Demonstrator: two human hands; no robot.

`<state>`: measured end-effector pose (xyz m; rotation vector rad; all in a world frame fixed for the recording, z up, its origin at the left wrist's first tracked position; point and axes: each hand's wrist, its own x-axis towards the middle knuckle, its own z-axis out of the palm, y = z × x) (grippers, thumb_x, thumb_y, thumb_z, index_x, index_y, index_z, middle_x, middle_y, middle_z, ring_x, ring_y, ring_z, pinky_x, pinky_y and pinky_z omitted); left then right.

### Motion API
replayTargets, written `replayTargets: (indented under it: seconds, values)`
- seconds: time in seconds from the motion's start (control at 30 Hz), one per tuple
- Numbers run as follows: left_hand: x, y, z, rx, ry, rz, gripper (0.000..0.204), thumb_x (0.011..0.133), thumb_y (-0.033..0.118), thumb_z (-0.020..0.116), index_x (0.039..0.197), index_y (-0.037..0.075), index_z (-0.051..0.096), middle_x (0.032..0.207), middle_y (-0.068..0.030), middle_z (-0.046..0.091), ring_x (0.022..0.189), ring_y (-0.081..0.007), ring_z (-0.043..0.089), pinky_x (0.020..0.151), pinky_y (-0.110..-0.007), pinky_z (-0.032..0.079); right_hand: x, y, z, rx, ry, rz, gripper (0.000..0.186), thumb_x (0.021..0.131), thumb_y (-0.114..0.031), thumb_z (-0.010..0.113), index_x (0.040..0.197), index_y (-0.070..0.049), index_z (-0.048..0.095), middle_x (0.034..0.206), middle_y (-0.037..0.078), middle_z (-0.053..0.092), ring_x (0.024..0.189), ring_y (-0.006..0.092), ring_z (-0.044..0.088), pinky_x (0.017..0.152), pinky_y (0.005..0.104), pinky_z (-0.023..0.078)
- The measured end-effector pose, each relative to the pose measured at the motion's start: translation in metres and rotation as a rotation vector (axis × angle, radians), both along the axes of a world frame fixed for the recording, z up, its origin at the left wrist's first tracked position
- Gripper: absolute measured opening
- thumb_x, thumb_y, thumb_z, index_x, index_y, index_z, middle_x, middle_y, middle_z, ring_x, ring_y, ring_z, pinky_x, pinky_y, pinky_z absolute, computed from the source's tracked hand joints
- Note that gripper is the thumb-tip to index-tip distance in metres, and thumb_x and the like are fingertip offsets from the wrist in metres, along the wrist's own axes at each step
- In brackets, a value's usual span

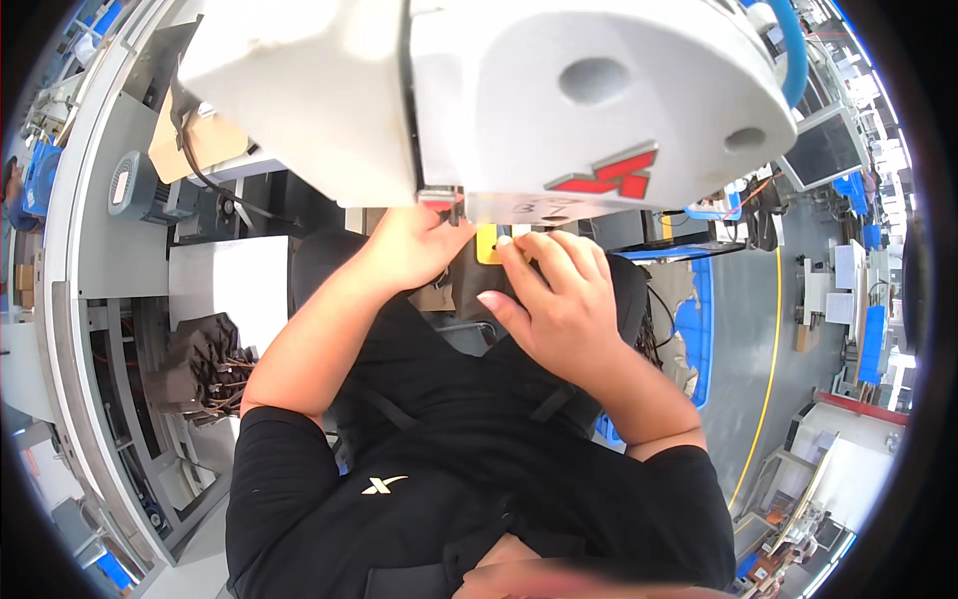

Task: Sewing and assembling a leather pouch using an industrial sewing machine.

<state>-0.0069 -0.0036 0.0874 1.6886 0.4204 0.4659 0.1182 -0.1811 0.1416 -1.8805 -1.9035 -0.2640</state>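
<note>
1. The machine (519, 110) has a smooth, white, hard shell with broad rounded edges, two shallow oval recesses and a raised red emblem.
2. The yellow plate (487, 245) is small and flat, with a rounded lower corner and a dark spot. It lies under the machine's lower edge, between the two hands, its far part hidden.
3. The left hand (424, 245) reaches in beneath that edge, just left of the plate. Its fingertips are largely hidden, so I cannot tell whether they are clamped on anything.
4. The right hand (564, 290) is spread palm down, fingers bent, thumb well apart from them. Its index fingertip is at the plate's right side; contact is hard to make out.
5. At the left, a brown bundle (210, 364) sits in loose, crumpled folds with a slight sheen; I cannot tell its material. Near it is a flat white surface (235, 280).
6. The motor (140, 188) is grey and rounded.
7. A smooth blue hose (793, 50) curves beside the machine.
8. The blue bin (705, 324), right of the person, has a straight-sided rim and holds pale beige, ragged-edged pieces.
9. The box (210, 140), upper left, is tan cardboard, with a black cable beside it; its contents are hidden.
</note>
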Motion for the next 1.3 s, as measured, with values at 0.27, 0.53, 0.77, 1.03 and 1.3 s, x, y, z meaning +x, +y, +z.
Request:
replayTargets:
  seconds: [0.27,0.53,0.77,1.03,1.3]
  values:
    - [-0.001,0.003,0.002,-0.074,-0.037,-0.022,0.021,0.1,0.006,0.062,0.118,-0.002,0.067,0.109,-0.0062,0.071,0.103,-0.0128,0.064,0.092,-0.032,0.053,-0.004,0.002,-0.003,-0.005,-0.01,-0.02,0.041,0.086,-0.032,0.074,0.113,-0.002,0.068,0.116,0.011,0.062,0.108,0.0258,0.059,0.092,0.0401,0.045]
    - [-0.004,0.009,-0.001,-0.007,0.125,-0.031,0.024,0.098,0.001,0.06,0.121,-0.003,0.065,0.114,-0.0069,0.071,0.107,-0.0146,0.064,0.093,-0.032,0.052,-0.007,0.001,-0.005,-0.041,-0.011,-0.028,0.04,0.087,-0.03,0.073,0.113,-0.001,0.068,0.115,0.011,0.062,0.11,0.0265,0.059,0.094,0.0407,0.045]
    - [-0.006,0.009,-0.009,-0.004,0.11,-0.018,0.026,0.099,0.017,0.063,0.118,0.001,0.072,0.087,-0.0028,0.072,0.08,-0.0051,0.06,0.072,-0.028,0.052,-0.01,0.001,-0.009,-0.02,-0.005,-0.027,0.04,0.087,-0.029,0.072,0.115,-0.001,0.068,0.114,0.01,0.061,0.111,0.0263,0.059,0.096,0.0415,0.045]
    - [-0.004,0.012,0.005,0.016,0.01,-0.069,0.025,0.1,0.009,0.061,0.122,-0.001,0.068,0.11,-0.0067,0.073,0.103,-0.0133,0.064,0.09,-0.032,0.052,-0.011,0.001,-0.007,-0.011,-0.022,-0.056,0.038,0.087,-0.028,0.072,0.113,-0.001,0.068,0.114,0.01,0.061,0.11,0.0267,0.059,0.094,0.0404,0.046]
    - [0.006,0.02,0.016,0.325,0.237,-0.032,0.021,0.095,0.007,0.066,0.115,0.0,0.069,0.11,-0.0111,0.074,0.101,-0.0211,0.068,0.086,-0.036,0.054,0.001,-0.004,-0.006,-0.03,0.076,-0.094,0.044,0.088,-0.028,0.075,0.121,0.0,0.069,0.125,0.013,0.065,0.121,0.0319,0.058,0.101,0.0447,0.043]
